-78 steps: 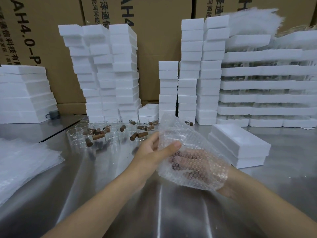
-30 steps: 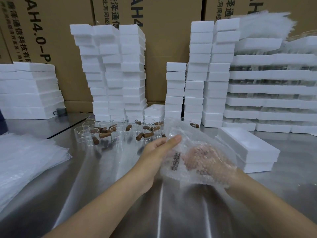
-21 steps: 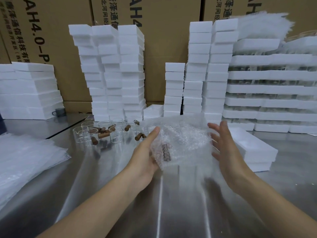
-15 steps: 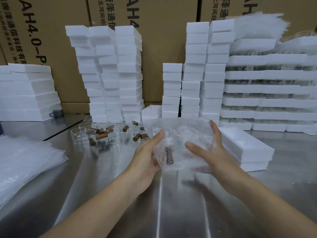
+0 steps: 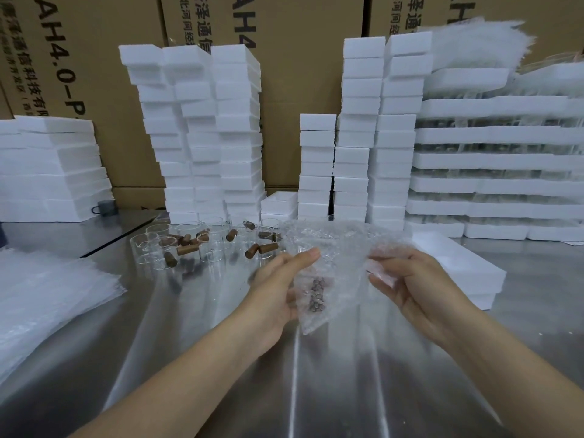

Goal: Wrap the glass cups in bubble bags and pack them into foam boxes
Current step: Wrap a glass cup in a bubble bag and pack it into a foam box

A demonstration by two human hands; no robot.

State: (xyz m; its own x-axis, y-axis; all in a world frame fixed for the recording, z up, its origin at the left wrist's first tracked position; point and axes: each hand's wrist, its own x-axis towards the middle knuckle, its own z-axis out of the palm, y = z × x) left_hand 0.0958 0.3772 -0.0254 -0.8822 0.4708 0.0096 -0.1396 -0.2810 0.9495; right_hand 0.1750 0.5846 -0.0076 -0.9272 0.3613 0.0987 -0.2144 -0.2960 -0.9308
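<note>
I hold a clear bubble bag (image 5: 339,263) above the steel table, in front of me. A glass cup with a brown wooden handle (image 5: 317,292) sits inside it, seen through the bubbles. My left hand (image 5: 278,292) grips the bag's left side with the thumb over the front. My right hand (image 5: 410,286) pinches the bag's right edge. Several bare glass cups (image 5: 202,245) with brown handles stand behind my left hand. A closed white foam box (image 5: 458,267) lies to the right of my right hand.
A pile of flat bubble bags (image 5: 47,298) lies at the left on the steel table (image 5: 316,374). Tall stacks of foam boxes (image 5: 202,131) and foam trays (image 5: 493,184) line the back, in front of cardboard cartons (image 5: 303,74).
My right hand came out of the bag, leaving the cup inside, and now pinches the bag's right edge. My left hand kept its hold on the left side.
</note>
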